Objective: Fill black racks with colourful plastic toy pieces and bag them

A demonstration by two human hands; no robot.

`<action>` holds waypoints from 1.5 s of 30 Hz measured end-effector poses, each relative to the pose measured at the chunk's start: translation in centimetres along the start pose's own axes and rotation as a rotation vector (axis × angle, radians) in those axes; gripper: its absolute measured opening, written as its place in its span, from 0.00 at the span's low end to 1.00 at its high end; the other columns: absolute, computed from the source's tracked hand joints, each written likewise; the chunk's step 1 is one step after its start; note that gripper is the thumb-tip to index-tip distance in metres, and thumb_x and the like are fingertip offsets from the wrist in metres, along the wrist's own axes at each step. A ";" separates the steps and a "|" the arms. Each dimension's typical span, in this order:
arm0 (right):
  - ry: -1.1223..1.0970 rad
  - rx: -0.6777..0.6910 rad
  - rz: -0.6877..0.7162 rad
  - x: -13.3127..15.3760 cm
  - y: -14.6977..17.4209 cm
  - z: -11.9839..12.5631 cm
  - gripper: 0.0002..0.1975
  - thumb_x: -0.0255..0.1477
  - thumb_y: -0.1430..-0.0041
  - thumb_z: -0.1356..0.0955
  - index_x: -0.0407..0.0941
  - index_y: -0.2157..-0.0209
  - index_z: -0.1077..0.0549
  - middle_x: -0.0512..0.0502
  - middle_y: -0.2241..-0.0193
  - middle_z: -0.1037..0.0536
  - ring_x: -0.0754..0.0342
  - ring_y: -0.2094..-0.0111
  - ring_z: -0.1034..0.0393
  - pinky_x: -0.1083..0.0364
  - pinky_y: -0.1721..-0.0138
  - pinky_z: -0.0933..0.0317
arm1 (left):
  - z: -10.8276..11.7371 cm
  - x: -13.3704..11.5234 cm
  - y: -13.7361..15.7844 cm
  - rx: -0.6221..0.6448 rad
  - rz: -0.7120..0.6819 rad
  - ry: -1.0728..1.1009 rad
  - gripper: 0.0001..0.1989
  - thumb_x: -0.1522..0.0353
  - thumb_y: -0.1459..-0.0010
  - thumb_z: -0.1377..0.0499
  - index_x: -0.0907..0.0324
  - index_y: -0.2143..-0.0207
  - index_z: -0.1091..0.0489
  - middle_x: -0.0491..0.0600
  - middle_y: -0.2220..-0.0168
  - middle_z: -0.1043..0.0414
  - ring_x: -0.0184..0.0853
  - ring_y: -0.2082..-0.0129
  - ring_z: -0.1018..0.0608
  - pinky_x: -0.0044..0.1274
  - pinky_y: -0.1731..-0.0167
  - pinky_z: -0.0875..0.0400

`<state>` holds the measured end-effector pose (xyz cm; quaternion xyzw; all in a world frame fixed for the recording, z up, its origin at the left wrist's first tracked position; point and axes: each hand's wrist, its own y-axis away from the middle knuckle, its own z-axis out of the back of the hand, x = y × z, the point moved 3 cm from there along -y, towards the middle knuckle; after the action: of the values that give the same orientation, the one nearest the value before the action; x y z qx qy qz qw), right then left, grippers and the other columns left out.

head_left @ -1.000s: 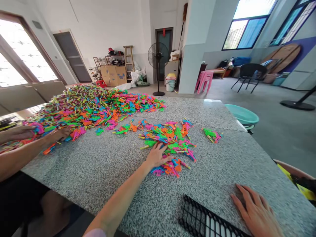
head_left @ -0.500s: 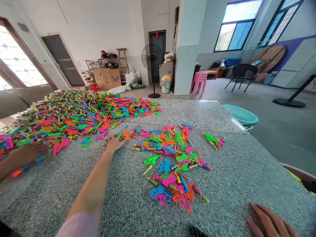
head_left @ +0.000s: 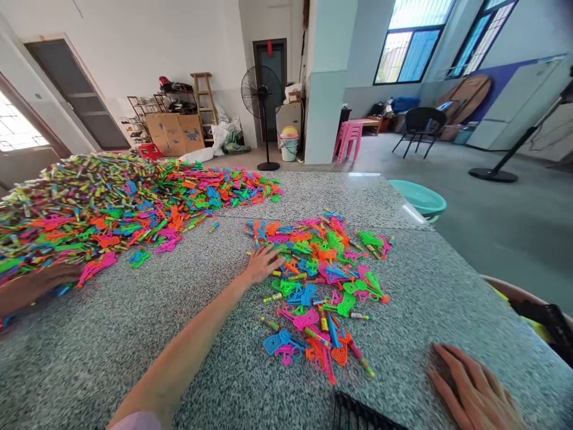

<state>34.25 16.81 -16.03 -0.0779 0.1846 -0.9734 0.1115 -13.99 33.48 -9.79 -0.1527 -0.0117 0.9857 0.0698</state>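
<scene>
In the head view, my left hand [head_left: 264,264] reaches to the left edge of a loose spread of small bright plastic toys [head_left: 308,316]. Its fingers are spread and lie on or against the nearest toys; nothing is gripped. The toys are pink, green, blue and orange, some pistol-like with mesh paddles, and short banded tubes lie among them. At the lower right, my right hand [head_left: 477,385] rests palm down on the speckled stone table [head_left: 215,358], fingers extended, apart from the toys. A black ribbed plastic object [head_left: 364,413] lies between my hands at the bottom edge, partly cut off.
A large heap of similar toys and tubes [head_left: 111,209] covers the table's far left. Another person's hand [head_left: 54,278] is at its front edge. Beyond the right edge stand a teal basin [head_left: 418,197] and a container [head_left: 501,286] with yellow and black contents.
My left hand has swept right from beside the big heap to the nearer spread, and toys there sit closer together. The camera has turned slightly right. My right hand stays on the table.
</scene>
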 end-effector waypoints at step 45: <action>-0.502 0.442 -0.244 3.8 -5.2 6.6 0.07 0.30 0.54 0.27 0.44 0.78 0.29 0.51 0.80 0.26 0.55 0.75 0.32 0.58 0.73 0.45 | -7.0 -23.7 30.1 -0.051 -0.537 -0.136 0.32 0.52 0.34 0.50 0.58 0.33 0.45 0.58 0.36 0.38 0.50 0.37 0.35 0.48 0.40 0.40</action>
<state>30.86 18.34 -7.59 -0.3102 -0.0744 -0.9464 0.0503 6.51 0.34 -10.71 -0.0795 -0.0811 0.9394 0.3235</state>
